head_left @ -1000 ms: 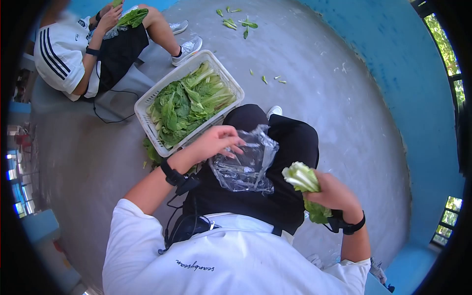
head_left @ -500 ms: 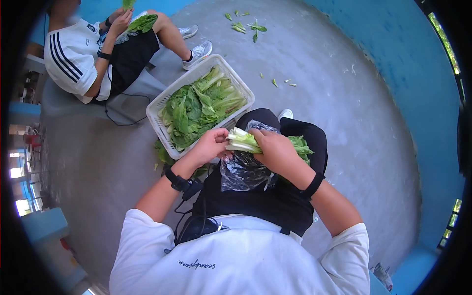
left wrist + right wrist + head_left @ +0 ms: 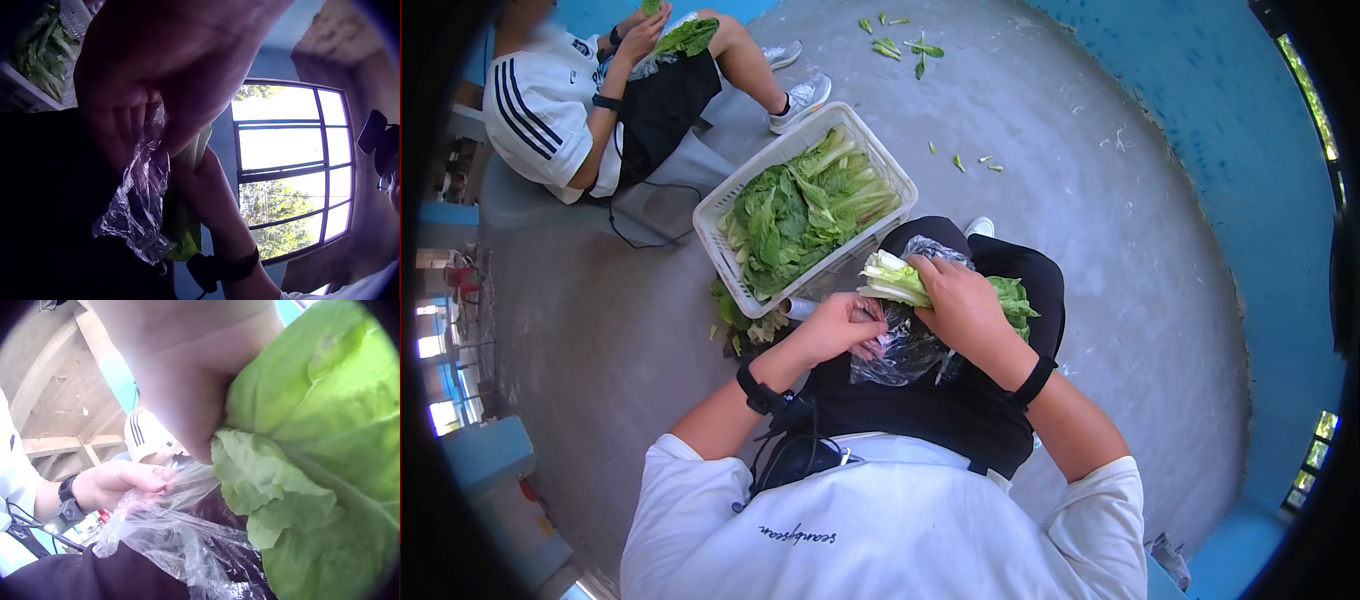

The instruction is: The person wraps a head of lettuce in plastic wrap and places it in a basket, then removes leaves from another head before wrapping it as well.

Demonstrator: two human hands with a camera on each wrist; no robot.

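Observation:
Over the lap, my right hand [image 3: 970, 308] grips a bunch of leafy lettuce [image 3: 893, 281] from above. Its pale cut stems point left and its green leaves stick out to the right. In the right wrist view the broad lettuce leaves [image 3: 325, 456] spread beside that hand. My left hand [image 3: 837, 330] pinches the near left edge of a crumpled sheet of clear plastic film [image 3: 887, 364] on the dark trousers. The left wrist view shows the film [image 3: 140, 200] bunched below the thumb and fingers. Part of the film lies hidden under the lettuce and right hand.
A white plastic crate [image 3: 718, 250] full of lettuce [image 3: 790, 210] stands ahead to the left. Beside it are a pale roll [image 3: 798, 308] and loose leaves [image 3: 730, 305]. Another person [image 3: 540, 110] sits at the upper left holding greens. Leaf scraps [image 3: 887, 48] lie on the floor.
My right hand has brought the lettuce from the right side to over the film on the lap. My left hand has moved from near the stems back toward my body, now pinching the film's edge.

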